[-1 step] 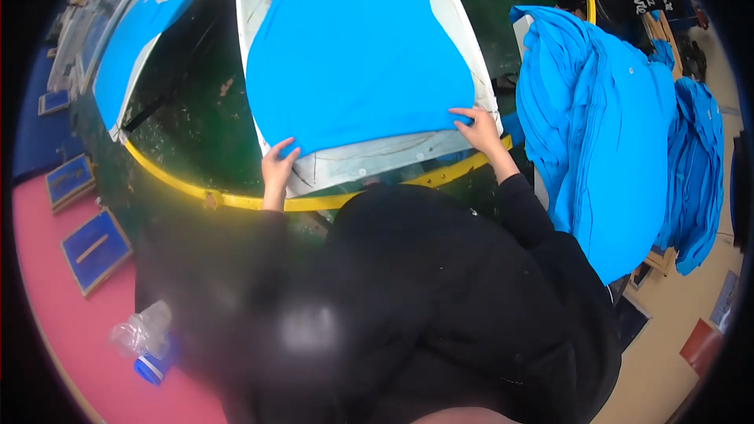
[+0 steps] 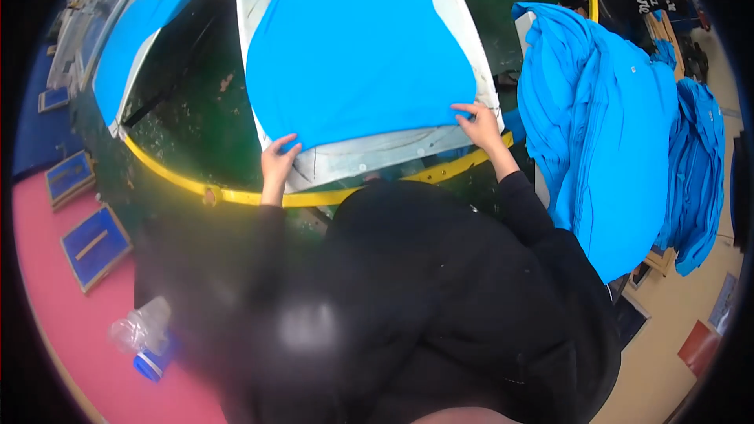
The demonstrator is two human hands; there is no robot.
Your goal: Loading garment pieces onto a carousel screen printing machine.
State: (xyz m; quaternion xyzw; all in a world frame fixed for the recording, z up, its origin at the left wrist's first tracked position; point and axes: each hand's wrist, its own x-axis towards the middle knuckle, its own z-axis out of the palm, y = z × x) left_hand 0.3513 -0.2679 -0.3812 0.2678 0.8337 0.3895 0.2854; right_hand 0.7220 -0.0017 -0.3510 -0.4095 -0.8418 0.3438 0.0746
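A bright blue fabric piece (image 2: 361,55) lies spread over a white board (image 2: 377,163), with a small pale mark near its upper left part. My left hand (image 2: 276,166) is at the near left corner of the cloth, thumb and forefinger closed on its edge. At the near right corner my right hand (image 2: 482,127) pinches the hem the same way. The cloth looks smooth and flat between the two hands. A strip of the board shows below the near hem.
A curved yellow rail (image 2: 283,200) runs just in front of the board. To the right hangs a thick pile of blue fabric pieces (image 2: 605,141). Another board with blue cloth (image 2: 133,47) stands at the left. Framed blue screens (image 2: 96,249) and a clear plastic bag (image 2: 141,328) lie lower left.
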